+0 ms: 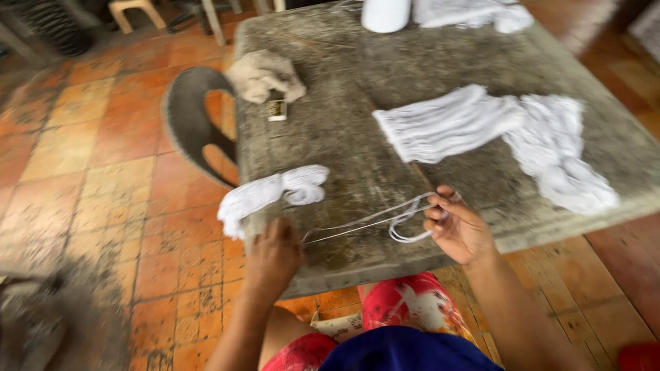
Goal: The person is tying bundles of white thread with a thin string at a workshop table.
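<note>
Left hand (273,255) sits at the near edge of the worn grey stone table (357,75), fingers closed, pinching one end of thin white cotton strings (371,221). Right hand (457,230), at 3 o'clock from it, is clenched on the looped other end; strings stretch taut between both hands, just above the tabletop. Small white bundle of knotted strings (265,194) lies at 12 o'clock from left hand, hanging over the table edge. Big white string bundle (495,134) at 1 o'clock of right hand. Beige crumpled cloth (265,74) farther back. Grey plastic chair (192,120) left of table.
</note>
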